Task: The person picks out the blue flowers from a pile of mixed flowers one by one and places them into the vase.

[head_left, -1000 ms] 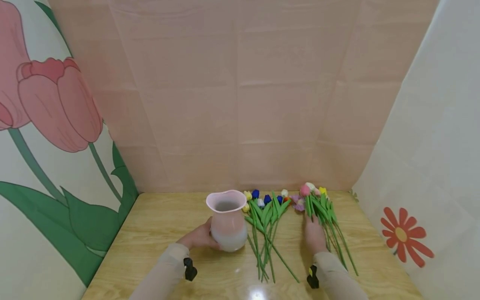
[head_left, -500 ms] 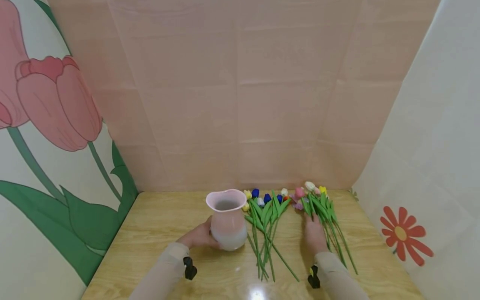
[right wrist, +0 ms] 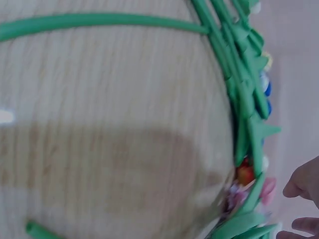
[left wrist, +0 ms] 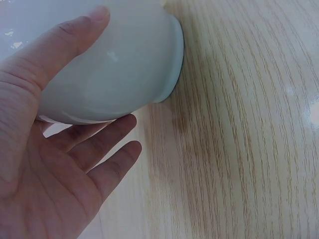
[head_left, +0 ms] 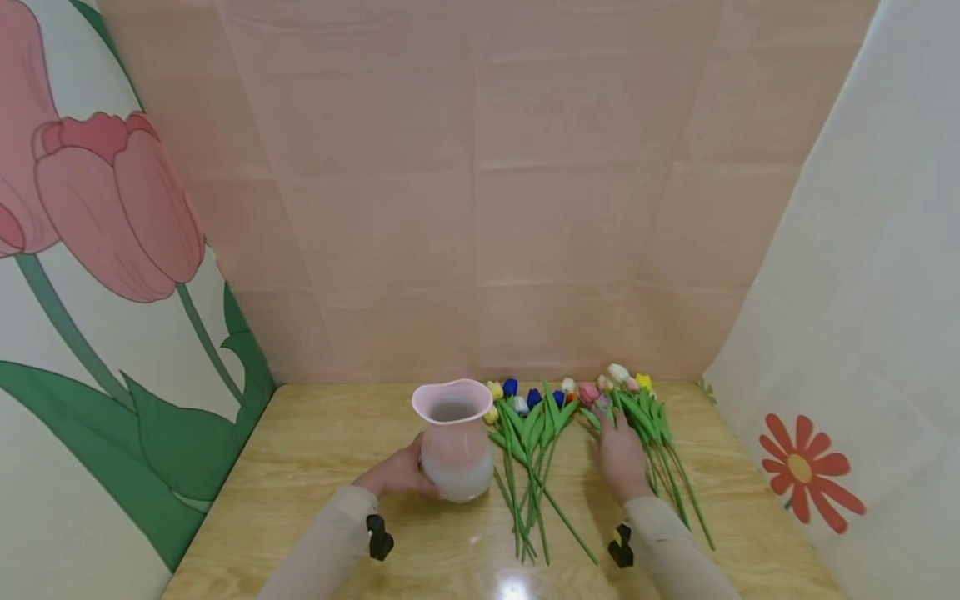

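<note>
My left hand point(head_left: 399, 473) holds a pink-and-white vase point(head_left: 459, 454) low on its left side. In the left wrist view, the thumb lies on the white wall and the fingers reach beneath the bulge. My right hand point(head_left: 624, 461) is over the right-hand group of artificial flowers, its fingers extended by a pink tulip point(head_left: 588, 392). A white tulip point(head_left: 618, 373) and a yellow flower point(head_left: 643, 382) lie beyond it. In the right wrist view, thumb and fingers stand apart near a pink bloom point(right wrist: 268, 190), with nothing visible between them; any fingertip contact is unclear.
Between the hands lies a bunch of tulips with crossing green stems point(head_left: 534, 500) and blue blooms point(head_left: 511, 387). Wooden tabletop point(head_left: 322, 442) surrounds everything. A pink backdrop point(head_left: 480, 250) rises at the far edge, with printed flower panels left and right.
The pink tulip's head has shifted left and slightly nearer, towards the middle bunch. My right hand has turned leftward with its fingers spreading. The left hand and vase stay put.
</note>
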### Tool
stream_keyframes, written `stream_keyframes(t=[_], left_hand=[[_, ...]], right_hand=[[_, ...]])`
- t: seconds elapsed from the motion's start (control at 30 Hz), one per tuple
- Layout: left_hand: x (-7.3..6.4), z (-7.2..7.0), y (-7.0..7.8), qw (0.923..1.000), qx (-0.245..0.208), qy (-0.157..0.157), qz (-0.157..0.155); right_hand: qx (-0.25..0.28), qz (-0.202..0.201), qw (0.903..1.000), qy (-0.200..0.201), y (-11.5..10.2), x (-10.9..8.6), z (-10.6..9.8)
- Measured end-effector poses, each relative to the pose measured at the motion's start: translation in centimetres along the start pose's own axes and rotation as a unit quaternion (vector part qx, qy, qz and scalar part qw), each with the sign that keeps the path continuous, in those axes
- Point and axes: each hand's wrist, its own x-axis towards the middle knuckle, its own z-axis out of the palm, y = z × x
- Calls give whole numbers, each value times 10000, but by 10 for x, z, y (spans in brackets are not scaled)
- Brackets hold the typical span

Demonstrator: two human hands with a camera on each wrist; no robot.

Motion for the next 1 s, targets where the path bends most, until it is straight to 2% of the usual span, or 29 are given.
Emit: stream_keyframes(t=[0.13,0.27,0.43,0.67,0.8,1.0], left_hand=[[-1,-1,2,10000,-21,-10,53],[-1,-1,3,9999,-45,-20,90],[1,0,0,10000,38,4,80],[2,0,-2,9999,74,29,81],[2,0,-3,9999,129,39,42],[0,-1,1,9999,113,38,-5]], right_hand=[[96,-2,9999,47,-17,5,-5],[307,-243,9991,153,-34,6,-7],[260,-555,9981,-48,-54,0,-2],[41,-732,9950,-680,-75,-20,12],[-82,-515,9915,-1192,-80,-32,15],[-37,-110,9799,-1993,-77,-42,22]])
